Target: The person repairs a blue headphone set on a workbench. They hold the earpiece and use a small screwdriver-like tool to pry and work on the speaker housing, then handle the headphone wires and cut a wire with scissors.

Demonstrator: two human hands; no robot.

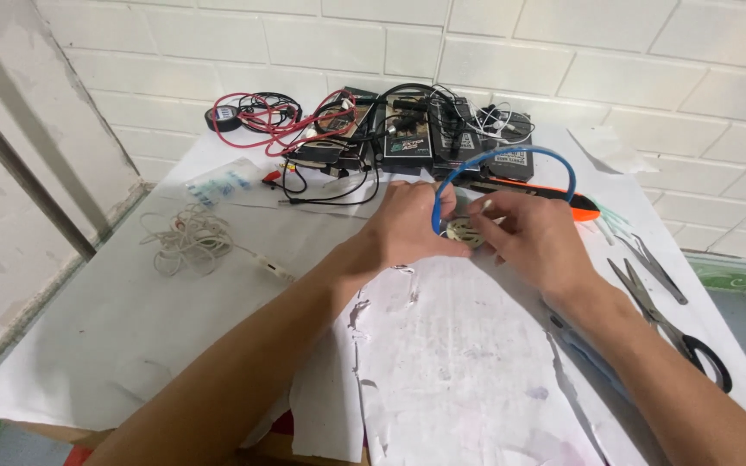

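Both hands meet over the middle of the white paper-covered table (88, 345). The left hand (407, 226) is curled with its fingers bent around a small pale coil of cable (462, 232), gripping it from the left. The right hand (533, 237) closes in from the right, thumb and fingertips pinched on the same coil, so the little bundle sits squeezed between the two hands and just above the paper. A blue cable (511, 154) rises from between the fingers and arches in a loop above and beyond the hands, coming down again toward the right hand's far side.

Just behind the loop lies an orange-and-black utility knife (554, 194), pointing right. At the far edge, against the white brick wall (563, 52), stands a row of dark small boxes (407, 138) tangled with black, white and red wires (261, 121); a roll of black tape (222, 116) sits at the far left of that pile. A loose white cord bundle (187, 237) lies well apart to the left of the hands. To the right, near the right forearm, lie a pair of scissors with black handles (675, 328) and, a little farther, small metal snips (654, 267). Torn white paper sheets (459, 371) cover the near part of the table between the forearms
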